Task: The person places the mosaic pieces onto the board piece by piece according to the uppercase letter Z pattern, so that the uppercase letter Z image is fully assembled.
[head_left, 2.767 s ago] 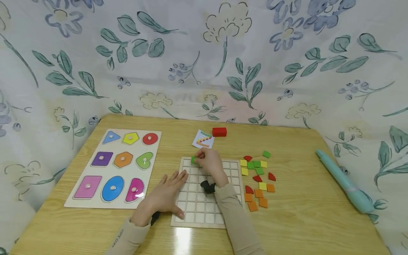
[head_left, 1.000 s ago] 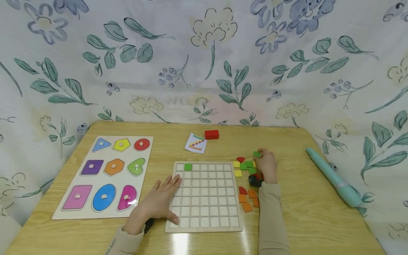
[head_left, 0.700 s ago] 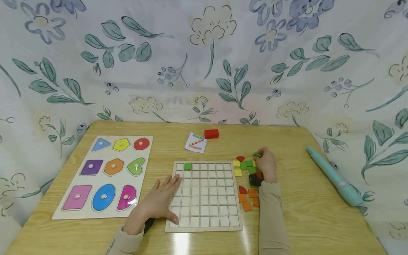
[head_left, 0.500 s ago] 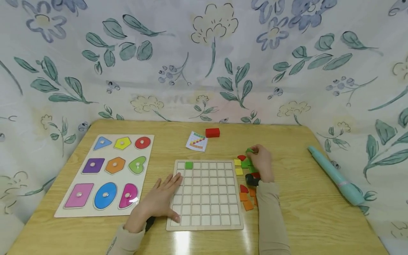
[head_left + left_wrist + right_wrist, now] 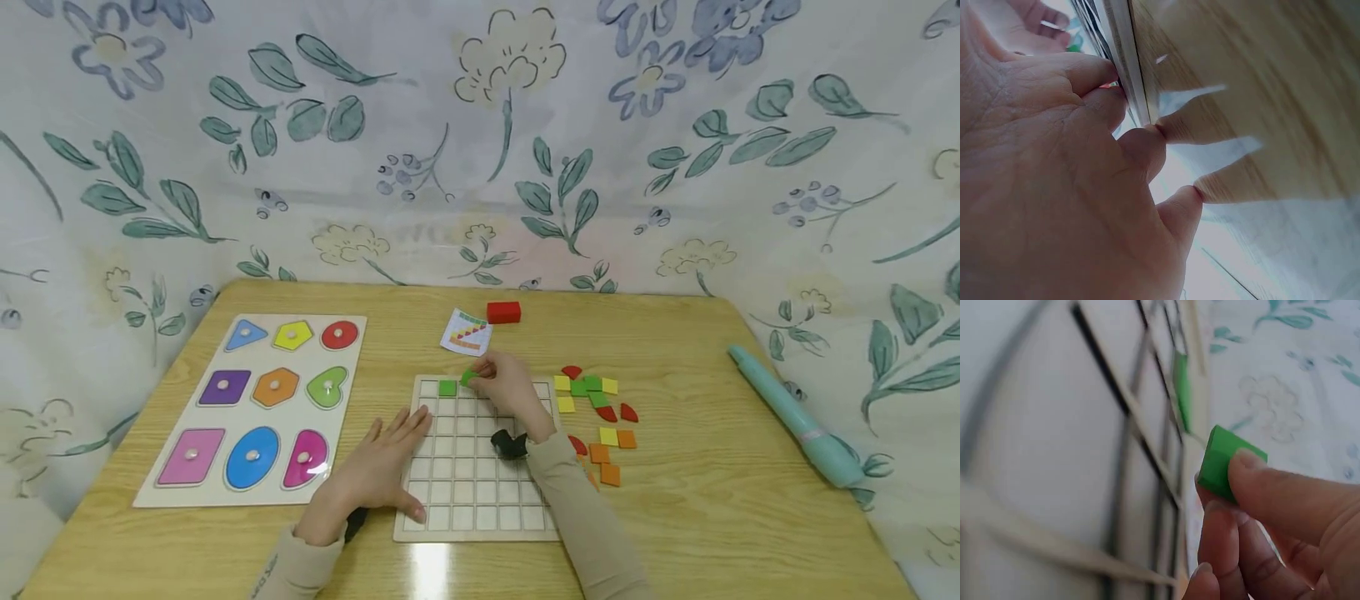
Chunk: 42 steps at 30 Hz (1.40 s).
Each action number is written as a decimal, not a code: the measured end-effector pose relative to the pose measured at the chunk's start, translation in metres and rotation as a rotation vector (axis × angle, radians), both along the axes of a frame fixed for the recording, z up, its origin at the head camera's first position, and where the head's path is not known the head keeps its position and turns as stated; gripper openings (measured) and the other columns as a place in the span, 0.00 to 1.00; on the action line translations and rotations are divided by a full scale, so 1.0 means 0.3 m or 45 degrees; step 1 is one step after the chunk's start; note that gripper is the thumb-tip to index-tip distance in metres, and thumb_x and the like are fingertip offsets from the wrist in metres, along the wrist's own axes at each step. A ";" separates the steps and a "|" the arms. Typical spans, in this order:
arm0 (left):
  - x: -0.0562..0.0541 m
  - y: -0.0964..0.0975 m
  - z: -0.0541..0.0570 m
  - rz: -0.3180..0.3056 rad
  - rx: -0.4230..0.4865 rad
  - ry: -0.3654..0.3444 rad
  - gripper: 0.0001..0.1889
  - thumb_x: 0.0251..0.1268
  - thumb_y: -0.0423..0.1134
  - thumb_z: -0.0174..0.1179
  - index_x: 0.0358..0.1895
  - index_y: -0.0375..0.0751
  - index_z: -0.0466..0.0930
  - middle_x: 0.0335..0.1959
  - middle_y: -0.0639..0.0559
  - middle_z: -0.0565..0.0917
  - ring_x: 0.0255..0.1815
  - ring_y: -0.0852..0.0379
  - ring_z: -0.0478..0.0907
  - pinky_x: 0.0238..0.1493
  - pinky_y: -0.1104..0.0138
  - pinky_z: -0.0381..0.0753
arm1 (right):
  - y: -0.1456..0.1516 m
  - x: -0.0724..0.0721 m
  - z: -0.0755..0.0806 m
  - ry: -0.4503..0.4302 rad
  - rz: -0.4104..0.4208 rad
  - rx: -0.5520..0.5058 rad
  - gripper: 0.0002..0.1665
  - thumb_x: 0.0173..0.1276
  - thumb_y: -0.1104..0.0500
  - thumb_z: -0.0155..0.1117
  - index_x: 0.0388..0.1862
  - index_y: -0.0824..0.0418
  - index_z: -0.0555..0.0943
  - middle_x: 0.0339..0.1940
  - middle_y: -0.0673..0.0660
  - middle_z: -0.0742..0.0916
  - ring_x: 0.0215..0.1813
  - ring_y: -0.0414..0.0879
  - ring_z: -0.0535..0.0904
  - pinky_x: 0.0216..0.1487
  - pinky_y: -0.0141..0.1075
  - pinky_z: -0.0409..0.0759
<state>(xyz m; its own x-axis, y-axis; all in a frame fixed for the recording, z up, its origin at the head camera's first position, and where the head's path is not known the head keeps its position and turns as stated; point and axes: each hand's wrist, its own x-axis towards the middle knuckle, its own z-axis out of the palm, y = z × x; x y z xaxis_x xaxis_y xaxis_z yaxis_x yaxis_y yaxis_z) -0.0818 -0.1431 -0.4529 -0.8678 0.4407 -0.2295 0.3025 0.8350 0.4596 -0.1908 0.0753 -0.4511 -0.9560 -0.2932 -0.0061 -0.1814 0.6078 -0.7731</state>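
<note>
My right hand (image 5: 512,389) pinches a green square tile (image 5: 1221,461) between thumb and fingers, at the far edge of the white grid board (image 5: 465,448). One green square tile (image 5: 447,388) lies in a back-row cell, second from the left; the held tile is just to the right of it. My left hand (image 5: 378,467) rests with spread, straight fingers at the board's left side, thumb over its near left corner. In the left wrist view the fingers (image 5: 1175,215) reach the board's edge and the table.
Loose green, yellow, orange and red tiles (image 5: 608,436) lie right of the board. Behind it are a printed pattern card (image 5: 466,332) and a red block (image 5: 503,312). A knobbed shape puzzle (image 5: 255,408) lies left; a teal tapered object (image 5: 797,417) lies far right.
The right hand picked up a green tile from the loose pile and carried it left to the board's back row. Earlier it let go of the first green tile there. The left hand stays put.
</note>
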 end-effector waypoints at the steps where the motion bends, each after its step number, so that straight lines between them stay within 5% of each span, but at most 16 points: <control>1: 0.001 0.000 0.000 -0.002 0.005 0.000 0.69 0.26 0.60 0.78 0.76 0.36 0.50 0.80 0.42 0.49 0.80 0.38 0.42 0.75 0.37 0.40 | -0.012 0.005 -0.005 0.017 0.008 0.035 0.08 0.62 0.61 0.69 0.40 0.62 0.84 0.38 0.58 0.87 0.42 0.49 0.82 0.43 0.37 0.81; 8: 0.005 -0.006 -0.001 -0.009 0.007 -0.001 0.69 0.27 0.61 0.77 0.76 0.36 0.50 0.80 0.42 0.49 0.80 0.37 0.43 0.75 0.36 0.40 | -0.043 0.023 -0.034 0.099 0.067 0.208 0.11 0.64 0.61 0.68 0.45 0.59 0.85 0.42 0.57 0.84 0.42 0.46 0.79 0.43 0.36 0.79; 20: -0.009 0.000 0.007 -0.023 -0.011 -0.002 0.67 0.29 0.60 0.77 0.76 0.36 0.50 0.80 0.42 0.49 0.80 0.38 0.43 0.75 0.37 0.41 | -0.039 0.017 -0.044 0.017 -0.025 0.136 0.13 0.63 0.59 0.69 0.46 0.60 0.86 0.41 0.58 0.80 0.42 0.47 0.78 0.43 0.36 0.80; 29: -0.003 -0.004 0.004 -0.013 -0.021 -0.010 0.67 0.29 0.60 0.78 0.77 0.37 0.50 0.80 0.43 0.48 0.80 0.39 0.42 0.76 0.37 0.40 | -0.032 0.019 -0.038 0.026 0.049 0.149 0.18 0.63 0.58 0.69 0.52 0.60 0.84 0.36 0.57 0.82 0.36 0.45 0.75 0.34 0.31 0.73; 36: -0.005 -0.004 0.003 -0.021 -0.012 -0.007 0.68 0.29 0.61 0.77 0.77 0.37 0.49 0.80 0.43 0.48 0.80 0.38 0.42 0.76 0.37 0.40 | 0.063 0.001 -0.019 -0.125 -0.008 0.033 0.21 0.69 0.53 0.63 0.60 0.55 0.79 0.44 0.56 0.86 0.43 0.48 0.80 0.40 0.35 0.78; 42: 0.002 -0.010 0.009 -0.014 -0.002 -0.020 0.67 0.29 0.59 0.78 0.77 0.36 0.49 0.80 0.42 0.48 0.80 0.38 0.42 0.76 0.37 0.39 | 0.217 -0.022 0.010 -0.085 -0.147 -0.029 0.21 0.73 0.54 0.58 0.62 0.59 0.78 0.50 0.62 0.85 0.50 0.54 0.81 0.44 0.39 0.80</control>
